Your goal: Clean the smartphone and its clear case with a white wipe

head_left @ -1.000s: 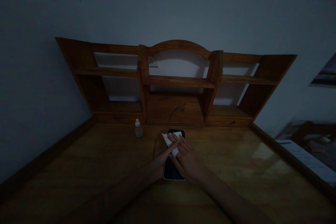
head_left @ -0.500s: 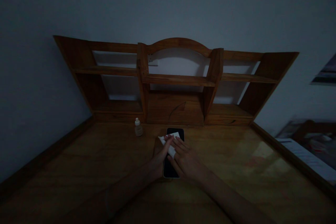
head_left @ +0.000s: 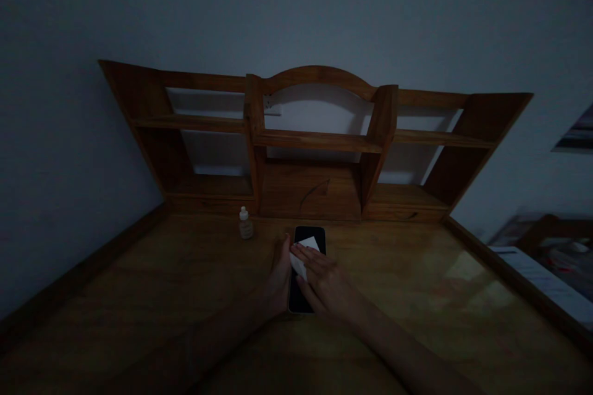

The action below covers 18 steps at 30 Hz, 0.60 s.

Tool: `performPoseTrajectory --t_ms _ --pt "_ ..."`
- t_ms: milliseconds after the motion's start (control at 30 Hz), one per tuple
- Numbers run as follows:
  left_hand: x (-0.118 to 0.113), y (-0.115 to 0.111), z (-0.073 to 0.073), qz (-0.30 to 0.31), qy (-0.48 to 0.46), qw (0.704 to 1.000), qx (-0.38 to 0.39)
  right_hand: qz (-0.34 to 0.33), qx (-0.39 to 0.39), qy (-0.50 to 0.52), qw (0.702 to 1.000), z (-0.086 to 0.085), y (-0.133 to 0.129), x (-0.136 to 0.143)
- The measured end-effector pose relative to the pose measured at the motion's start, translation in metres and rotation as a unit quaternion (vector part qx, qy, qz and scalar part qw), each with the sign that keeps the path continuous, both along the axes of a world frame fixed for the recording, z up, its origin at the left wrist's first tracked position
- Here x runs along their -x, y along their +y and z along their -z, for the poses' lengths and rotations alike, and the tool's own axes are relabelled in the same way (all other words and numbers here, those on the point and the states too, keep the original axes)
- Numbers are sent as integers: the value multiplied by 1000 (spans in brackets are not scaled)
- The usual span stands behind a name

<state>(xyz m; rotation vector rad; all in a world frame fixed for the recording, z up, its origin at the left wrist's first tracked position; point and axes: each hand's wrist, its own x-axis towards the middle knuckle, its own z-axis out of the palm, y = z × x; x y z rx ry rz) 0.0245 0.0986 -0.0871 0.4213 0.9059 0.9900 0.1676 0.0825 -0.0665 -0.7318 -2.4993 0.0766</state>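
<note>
A dark smartphone (head_left: 301,302) lies face up on the wooden desk, its long side pointing away from me. My left hand (head_left: 278,278) is closed against the phone's left edge, thumb pointing up and forward; its other fingers are mostly hidden. Over the screen, my right hand (head_left: 327,279) presses a folded white tissue (head_left: 300,265) down with its fingers held together. The tissue's far corner sticks out past the fingertips on the upper half of the screen. Beyond the left hand, a small clear bottle with a white cap (head_left: 245,225) stands upright.
A wooden shelf unit (head_left: 317,143) rises at the desk's back against the wall. Raised wooden rims (head_left: 500,271) border the desk's sides. Past the right rim are papers (head_left: 537,271) and a wooden chair back (head_left: 551,225). A socket (head_left: 273,110) shows behind the shelf. The room is dim.
My left thumb has come off the tissue and moved left to the phone's edge. The right hand stays on the tissue, which now lies flatter. The view has shifted slightly.
</note>
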Motion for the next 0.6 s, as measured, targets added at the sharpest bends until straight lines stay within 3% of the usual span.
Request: performPoseTrajectory --t_ms 167,400,600 --pt "1 3 1 31 -50 998 12 -7 32 4 999 -6 -2 -2" --pt "2 7 8 -12 -80 997 9 -39 65 5 997 -10 -2 -7" --pt "5 6 10 22 -114 993 -12 -66 93 17 993 -18 -4 -9"
